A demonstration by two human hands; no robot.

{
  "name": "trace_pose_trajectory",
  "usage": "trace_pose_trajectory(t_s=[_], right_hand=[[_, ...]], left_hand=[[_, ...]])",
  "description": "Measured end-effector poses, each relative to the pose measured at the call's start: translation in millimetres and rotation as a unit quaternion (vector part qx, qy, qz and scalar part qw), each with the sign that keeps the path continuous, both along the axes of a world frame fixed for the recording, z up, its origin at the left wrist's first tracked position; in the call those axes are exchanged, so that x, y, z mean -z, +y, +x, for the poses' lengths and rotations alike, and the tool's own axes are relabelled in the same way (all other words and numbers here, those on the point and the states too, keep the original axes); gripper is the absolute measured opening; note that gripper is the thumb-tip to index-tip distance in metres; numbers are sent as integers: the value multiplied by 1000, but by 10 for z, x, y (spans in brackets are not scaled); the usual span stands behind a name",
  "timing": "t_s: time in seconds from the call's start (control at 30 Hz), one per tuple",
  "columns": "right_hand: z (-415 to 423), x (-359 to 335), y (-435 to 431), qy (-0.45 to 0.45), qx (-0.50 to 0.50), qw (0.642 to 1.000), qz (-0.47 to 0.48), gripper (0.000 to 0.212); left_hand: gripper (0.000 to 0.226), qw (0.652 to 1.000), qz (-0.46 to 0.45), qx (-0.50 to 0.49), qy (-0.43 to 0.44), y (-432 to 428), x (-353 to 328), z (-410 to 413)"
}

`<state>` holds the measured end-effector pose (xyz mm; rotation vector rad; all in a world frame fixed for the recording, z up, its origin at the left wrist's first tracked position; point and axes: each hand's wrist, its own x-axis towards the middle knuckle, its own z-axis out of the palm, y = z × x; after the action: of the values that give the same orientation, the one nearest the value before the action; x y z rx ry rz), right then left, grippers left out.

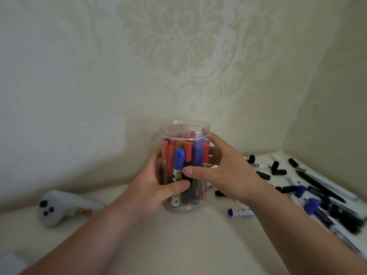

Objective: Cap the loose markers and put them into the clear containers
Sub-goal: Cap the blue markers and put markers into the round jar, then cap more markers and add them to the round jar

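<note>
The left hand [151, 183] grasps the clear container [185, 125] from its nine o'clock side. The thumb lies across the front wall low down, and the other fingers [158, 155] curl round the far side, dimly seen through the plastic. The container stands upright on the desk [178, 245], its mouth open with no lid. It is packed with capped markers [178, 157] standing caps up, red, blue, yellow and pink. The right hand [228, 173] grips the container from its three o'clock side. Its thumb presses the front wall just above the left thumb, and its fingers [215, 143] wrap the upper right wall below the rim. Both hands are closed round the container and both forearms reach in from six o'clock. On the pale desk, at eight o'clock from the container and well apart from it, lies a white game controller [57, 208] with dark buttons. At four o'clock, near the right wrist, lies a single blue-capped marker [241, 212]. Further out, between two and four o'clock, lies a heap of loose markers [321, 195], black and blue, with separate black caps [277, 168] scattered among them. Behind everything, cream wallpaper [174, 46] with a large floral damask pattern meets a side wall at the right.
</note>
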<state>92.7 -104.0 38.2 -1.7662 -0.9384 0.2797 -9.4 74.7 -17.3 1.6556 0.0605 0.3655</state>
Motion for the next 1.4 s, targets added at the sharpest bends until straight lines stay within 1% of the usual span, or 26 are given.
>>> trace_pose_trajectory(t_s=[0.1,0.13,0.3,0.4,0.47,0.5,0.53,0.57,0.6,0.63,0.67,0.73,0.77,0.8,0.83,0.9,0.97,1.03,1.1,1.17,1.23,1.3,1.4], right_hand=[[43,70,60,-15,5,1000,-9,76],[55,101,79,-20,6,1000,-11,78],[62,155,137,-32,13,999,-29,83],[103,70,54,-61,10,994,-93,86],[214,-69,-104,-77,34,987,-138,82],[300,-154,-222,-80,56,984,-151,77],[393,-237,-368,-84,77,979,-167,69],[482,-308,-527,-94,97,972,-193,61],[559,-358,-692,-108,114,962,-222,55],[630,-372,-855,-121,130,953,-246,49],[687,-364,-1009,-132,142,945,-265,44],[732,-311,-1249,-150,144,926,-317,36],[727,-268,-1346,-157,136,915,-345,34],[710,-219,-1429,-161,126,907,-367,33],[683,-165,-1499,-164,114,903,-380,32],[627,-45,-1603,-174,87,902,-386,30],[579,68,-1684,-192,69,899,-387,26],[575,151,-1783,-193,75,903,-377,22],[632,188,-1910,-171,108,908,-366,16],[723,190,-2040,-143,155,914,-345,12],[807,175,-2130,-119,194,916,-332,14],[862,167,-2170,-101,209,911,-341,17],[867,197,-2161,-92,193,906,-365,21]], left_hand=[[92,999,16,-34,-4,85,34,12],[93,999,17,-43,-4,108,38,11],[85,996,30,-80,5,101,61,-7],[76,990,67,-120,29,70,46,-57],[77,985,89,-148,24,38,43,-91],[75,976,117,-184,4,-3,25,-113],[71,958,164,-234,-34,-54,-7,-138],[64,932,218,-272,-98,-118,-51,-159],[54,906,261,-281,-178,-200,-118,-181],[42,885,296,-262,-246,-309,-203,-189],[32,866,331,-239,-288,-403,-266,-161],[14,841,389,-201,-317,-593,-342,-35],[7,840,413,-170,-310,-677,-344,63],[4,843,434,-130,-291,-764,-342,160],[6,845,456,-92,-265,-859,-330,248],[7,841,494,-30,-216,-1035,-235,383],[6,840,523,10,-141,-1197,-117,478],[19,830,554,29,-55,-1316,-18,582],[31,809,586,43,-9,-1362,63,705],[39,797,601,59,3,-1397,102,803],[48,792,607,69,-1,-1428,135,865],[55,802,593,67,-9,-1432,159,880],[55,815,577,48,-26,-1361,196,855]])
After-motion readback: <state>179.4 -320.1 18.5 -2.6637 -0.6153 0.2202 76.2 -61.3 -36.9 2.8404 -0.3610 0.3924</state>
